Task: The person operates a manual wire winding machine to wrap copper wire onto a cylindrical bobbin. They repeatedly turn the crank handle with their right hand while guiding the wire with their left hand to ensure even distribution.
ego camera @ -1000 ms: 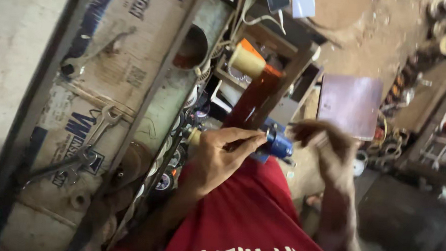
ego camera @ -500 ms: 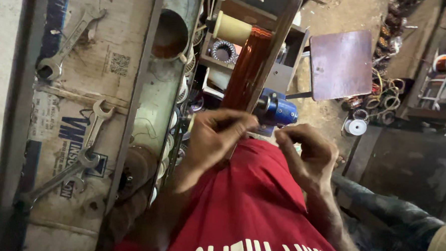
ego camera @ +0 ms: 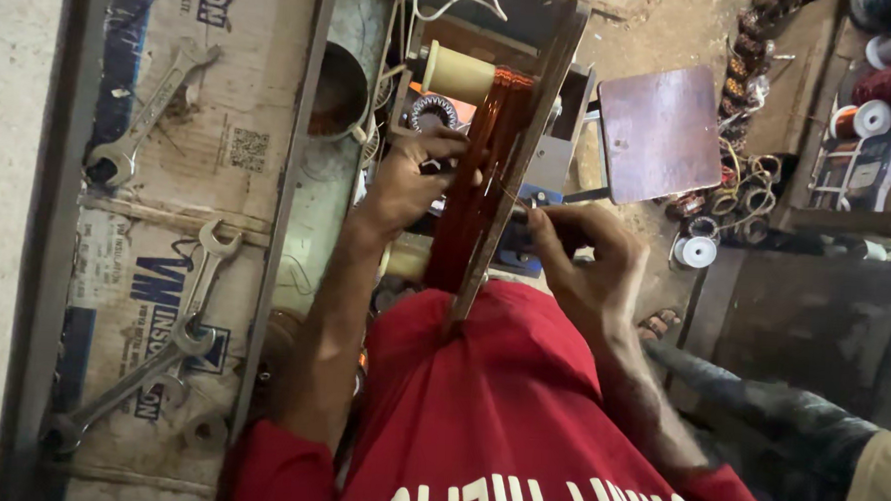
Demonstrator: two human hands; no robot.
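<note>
Coil [ego camera: 479, 172] of copper-coloured wire, wound as a long flat band on a wooden former [ego camera: 531, 134]; its long axis runs from the person's chest up and away to the cream spool [ego camera: 458, 73] at the far end. The left hand [ego camera: 409, 179] lies on the coil's left flank near its middle, fingers [ego camera: 448, 150] curled over the windings and touching them; whether they grip or merely press cannot be told. The right hand [ego camera: 581, 251] sits just right of the former and nearer the body, fingers pinched almost closed, apparently on a fine strand too thin to confirm. The coil thus lies between the hands. Spanners [ego camera: 146, 117] rest on cardboard on the bench [ego camera: 27, 212], well to the left.
</note>
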